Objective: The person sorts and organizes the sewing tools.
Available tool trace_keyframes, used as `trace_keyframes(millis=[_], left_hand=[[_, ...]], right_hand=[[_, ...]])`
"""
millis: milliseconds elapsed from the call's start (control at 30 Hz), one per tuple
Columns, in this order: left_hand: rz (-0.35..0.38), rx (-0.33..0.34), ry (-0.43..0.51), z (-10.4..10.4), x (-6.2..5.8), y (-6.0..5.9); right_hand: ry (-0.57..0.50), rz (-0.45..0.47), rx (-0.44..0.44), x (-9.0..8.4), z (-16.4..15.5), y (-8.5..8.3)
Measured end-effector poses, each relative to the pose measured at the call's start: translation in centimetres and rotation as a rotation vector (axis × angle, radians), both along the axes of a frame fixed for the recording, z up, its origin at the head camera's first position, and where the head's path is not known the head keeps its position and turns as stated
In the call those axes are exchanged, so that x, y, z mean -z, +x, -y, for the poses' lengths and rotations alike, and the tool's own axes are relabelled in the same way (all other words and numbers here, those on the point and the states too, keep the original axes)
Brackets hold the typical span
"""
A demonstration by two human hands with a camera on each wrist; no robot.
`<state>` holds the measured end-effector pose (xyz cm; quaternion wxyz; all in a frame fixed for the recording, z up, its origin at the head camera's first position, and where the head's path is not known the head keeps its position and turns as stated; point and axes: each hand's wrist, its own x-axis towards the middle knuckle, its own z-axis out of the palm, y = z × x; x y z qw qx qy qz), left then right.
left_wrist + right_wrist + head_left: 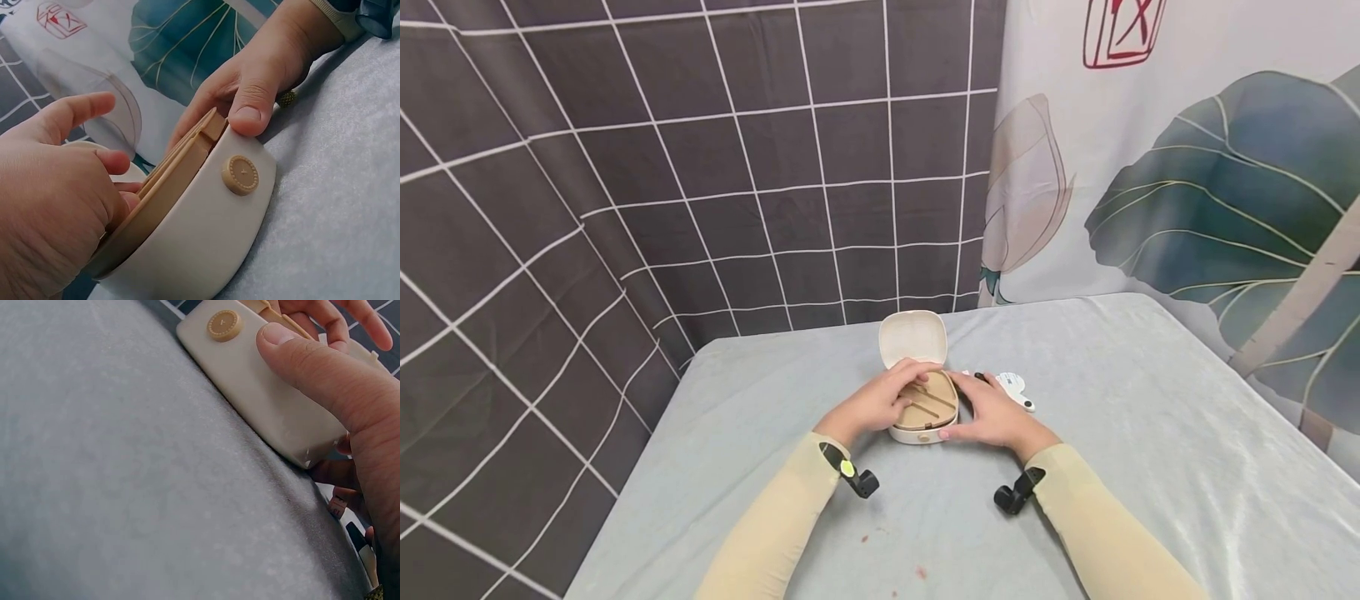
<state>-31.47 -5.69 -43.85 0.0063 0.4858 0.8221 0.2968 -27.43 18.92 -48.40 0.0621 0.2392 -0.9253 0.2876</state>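
Note:
A white jewelry box [914,437] sits on the cloth-covered table, its lid [913,337] standing up at the back. Inside is a tan insert [942,387] with slots; in the left wrist view its front edge rises above the white rim. My left hand [880,398] has its thumb and some fingers down at the insert, apparently pinching part of it, while one finger points outward. The exact contact is partly hidden. My right hand [996,414] grips the box's right side, thumb at the front near the round tan clasp [240,175], fingers around the far side.
Just beyond my right hand lies a white heart-shaped object [1011,385] with a black spot. A small dark and white item [357,536] lies beside my right fingers. Grey table cloth [760,392] surrounds the box, and a dark grid curtain [775,217] hangs behind.

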Motion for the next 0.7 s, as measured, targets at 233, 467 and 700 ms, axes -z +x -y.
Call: trace_keyframes(millis=[233, 467, 700], left_hand=[[-0.023, 0.011, 0.022, -0.02, 0.10, 0.08], [-0.059, 0.012, -0.007, -0.06, 0.65, -0.07], [-0.071, 0.040, -0.008, 0.08, -0.04, 0.12]], right_hand=[[0.003, 0.005, 0.002, 0.05, -0.01, -0.09], [-0.004, -0.004, -0.006, 0.09, 0.05, -0.14], [0.008, -0.008, 0.003, -0.08, 0.07, 0.09]])
